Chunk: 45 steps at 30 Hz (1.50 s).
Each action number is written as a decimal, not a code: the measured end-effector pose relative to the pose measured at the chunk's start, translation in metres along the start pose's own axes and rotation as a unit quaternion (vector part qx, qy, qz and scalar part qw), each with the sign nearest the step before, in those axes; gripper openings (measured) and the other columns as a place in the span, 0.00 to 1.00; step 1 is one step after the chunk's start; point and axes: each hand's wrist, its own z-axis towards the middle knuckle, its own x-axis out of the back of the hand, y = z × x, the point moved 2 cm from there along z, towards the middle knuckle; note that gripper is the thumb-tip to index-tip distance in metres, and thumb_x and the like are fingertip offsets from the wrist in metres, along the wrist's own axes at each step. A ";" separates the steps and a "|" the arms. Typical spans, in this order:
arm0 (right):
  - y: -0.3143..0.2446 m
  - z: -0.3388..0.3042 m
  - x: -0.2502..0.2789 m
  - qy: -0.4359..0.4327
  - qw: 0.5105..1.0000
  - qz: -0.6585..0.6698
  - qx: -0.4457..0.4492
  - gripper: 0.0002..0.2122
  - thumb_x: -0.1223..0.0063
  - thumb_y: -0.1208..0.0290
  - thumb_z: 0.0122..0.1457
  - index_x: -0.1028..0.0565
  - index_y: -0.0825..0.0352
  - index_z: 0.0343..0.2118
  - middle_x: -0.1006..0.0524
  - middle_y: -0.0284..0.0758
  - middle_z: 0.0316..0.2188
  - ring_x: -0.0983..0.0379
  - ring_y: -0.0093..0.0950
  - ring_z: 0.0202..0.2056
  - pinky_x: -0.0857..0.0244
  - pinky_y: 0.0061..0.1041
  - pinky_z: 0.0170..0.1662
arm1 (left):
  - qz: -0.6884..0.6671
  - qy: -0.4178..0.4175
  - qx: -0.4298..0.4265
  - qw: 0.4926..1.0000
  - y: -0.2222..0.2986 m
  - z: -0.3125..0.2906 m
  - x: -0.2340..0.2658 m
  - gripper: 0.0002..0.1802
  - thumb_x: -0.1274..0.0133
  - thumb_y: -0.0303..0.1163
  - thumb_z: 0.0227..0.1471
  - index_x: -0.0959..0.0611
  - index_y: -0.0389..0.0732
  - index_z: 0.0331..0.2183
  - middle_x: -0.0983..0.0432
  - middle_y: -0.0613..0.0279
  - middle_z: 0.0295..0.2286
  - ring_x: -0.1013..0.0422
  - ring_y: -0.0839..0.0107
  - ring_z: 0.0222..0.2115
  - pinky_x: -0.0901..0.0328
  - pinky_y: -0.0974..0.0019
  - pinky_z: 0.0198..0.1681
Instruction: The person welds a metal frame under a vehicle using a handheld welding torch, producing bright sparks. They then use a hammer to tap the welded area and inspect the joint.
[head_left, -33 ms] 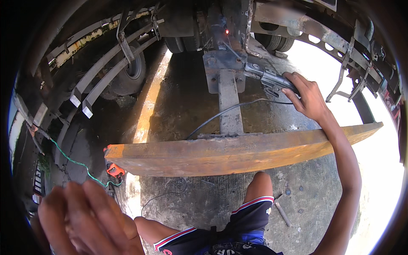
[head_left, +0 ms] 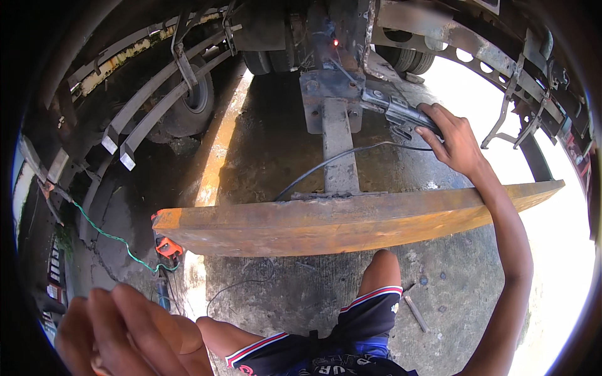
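Observation:
My right hand point(head_left: 456, 139) is wrapped round a grey welding electrode holder point(head_left: 404, 114). From the holder's jaws a thin welding rod point(head_left: 344, 67) runs up and left to a small red glowing spot on the dark metal upright. Below the rod, a bolted steel plate point(head_left: 311, 100) joins a grey steel post point(head_left: 339, 153). A long rusty steel beam point(head_left: 326, 222) lies across the post's near end, under my right forearm. My left hand point(head_left: 128, 332) is raised close at the lower left, fingers curled shut; whatever they hold is hidden.
A black cable point(head_left: 326, 164) loops over the post to the holder. An orange tool point(head_left: 168, 247) with a green cord point(head_left: 119, 238) is by the beam's left end. Metal bars point(head_left: 150, 113) jut out at the left, near a tyre point(head_left: 191, 106). A short metal strip point(head_left: 416, 313) lies on the concrete.
My left hand has dropped slightly. The right hand keeps its hold on the electrode holder, and the view has tilted a little.

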 end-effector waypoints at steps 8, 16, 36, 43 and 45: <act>0.017 -0.009 -0.001 0.050 0.998 -0.004 0.023 0.19 0.39 0.64 0.68 0.25 0.71 0.56 0.18 0.49 0.40 0.18 0.51 0.36 0.25 0.42 0.37 | 0.202 0.026 -0.081 0.976 -0.015 -0.013 -0.024 0.07 0.31 0.29 0.54 0.10 0.55 0.35 0.20 0.70 0.32 0.22 0.75 0.24 0.28 0.70 0.33; 0.021 -0.006 -0.001 0.033 0.999 0.001 0.008 0.19 0.40 0.64 0.69 0.25 0.71 0.55 0.19 0.49 0.39 0.19 0.50 0.34 0.26 0.42 0.37 | 0.146 -0.177 -0.012 0.973 -0.014 -0.004 -0.001 0.11 0.36 0.39 0.61 0.13 0.45 0.42 0.22 0.58 0.39 0.19 0.57 0.35 0.25 0.62 0.34; 0.020 -0.002 0.003 0.035 0.999 0.010 -0.025 0.17 0.40 0.65 0.68 0.24 0.71 0.54 0.18 0.49 0.39 0.19 0.51 0.34 0.26 0.42 0.37 | 0.399 0.023 -0.026 0.916 -0.107 0.004 0.058 0.23 0.36 0.46 0.62 0.11 0.31 0.39 0.18 0.57 0.24 0.24 0.71 0.22 0.31 0.70 0.25; 0.018 -0.003 0.003 0.025 0.999 0.005 -0.032 0.17 0.40 0.67 0.68 0.25 0.73 0.54 0.18 0.51 0.39 0.19 0.51 0.34 0.26 0.41 0.37 | 0.552 -0.008 0.215 0.806 -0.150 -0.003 0.065 0.20 0.33 0.41 0.58 0.11 0.30 0.40 0.17 0.53 0.29 0.22 0.64 0.26 0.30 0.64 0.32; 0.019 -0.002 0.003 0.032 0.999 0.003 -0.032 0.17 0.40 0.68 0.68 0.25 0.73 0.54 0.18 0.51 0.39 0.19 0.52 0.34 0.25 0.41 0.37 | 0.520 -0.025 0.291 0.803 -0.153 -0.002 0.068 0.23 0.35 0.44 0.60 0.12 0.30 0.41 0.16 0.49 0.32 0.21 0.59 0.29 0.28 0.60 0.36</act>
